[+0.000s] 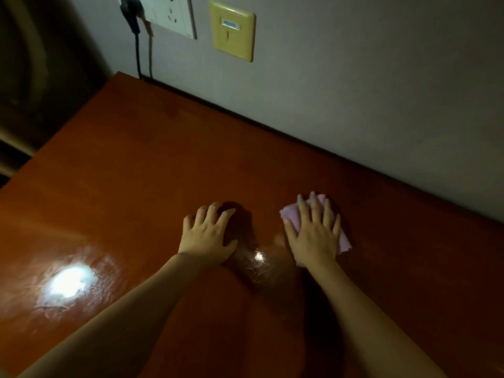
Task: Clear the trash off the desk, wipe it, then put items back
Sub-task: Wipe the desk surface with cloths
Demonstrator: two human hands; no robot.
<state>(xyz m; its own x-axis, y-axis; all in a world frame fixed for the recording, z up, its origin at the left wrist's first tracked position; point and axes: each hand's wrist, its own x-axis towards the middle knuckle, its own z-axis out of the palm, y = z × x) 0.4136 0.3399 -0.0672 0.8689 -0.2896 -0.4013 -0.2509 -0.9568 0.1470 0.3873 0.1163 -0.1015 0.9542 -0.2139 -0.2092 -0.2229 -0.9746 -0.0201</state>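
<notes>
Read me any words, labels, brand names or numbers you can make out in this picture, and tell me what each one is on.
No text can be read here.
Yellow wall plate: a small blue-and-white label near its top, too blurred to read.
White socket panel: no legible markings; a black plug sits in it.
Pink cloth under the right hand: no print visible.
Desk, with the left hand on it: only glare, no writing.

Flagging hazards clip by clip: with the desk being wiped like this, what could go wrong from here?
1. The desk looks wet and glossy where the light reflects; the left hand, resting flat on it, might slip.
2. The black cable drops from the wall socket behind the desk's far edge; a wipe of the pink cloth under the right hand reaching there could snag it or bring moisture near.
</notes>
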